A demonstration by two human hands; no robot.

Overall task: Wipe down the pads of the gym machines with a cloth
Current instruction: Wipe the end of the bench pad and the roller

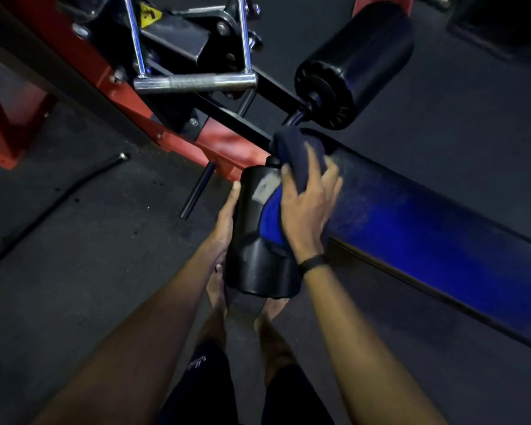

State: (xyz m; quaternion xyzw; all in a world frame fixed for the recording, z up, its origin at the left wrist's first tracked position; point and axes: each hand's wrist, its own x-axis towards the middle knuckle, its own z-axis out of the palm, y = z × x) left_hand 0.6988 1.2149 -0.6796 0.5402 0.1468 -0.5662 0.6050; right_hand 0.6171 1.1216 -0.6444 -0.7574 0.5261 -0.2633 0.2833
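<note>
A black roller pad (258,240) with a torn patch on top stands in the middle of the head view. My left hand (226,219) holds its left side with fingers wrapped around it. My right hand (308,197) presses a dark blue cloth (288,154) onto the pad's upper right side, fingers spread over the cloth. A second black roller pad (356,62) sits further back on the same bar. The long bench pad (442,240), dark with a blue sheen, runs off to the right.
The machine's red frame (74,56) and a chrome handle (196,82) fill the upper left. A black cable (59,197) lies on the dark rubber floor at left. My legs and bare feet (218,289) are beneath the roller pad.
</note>
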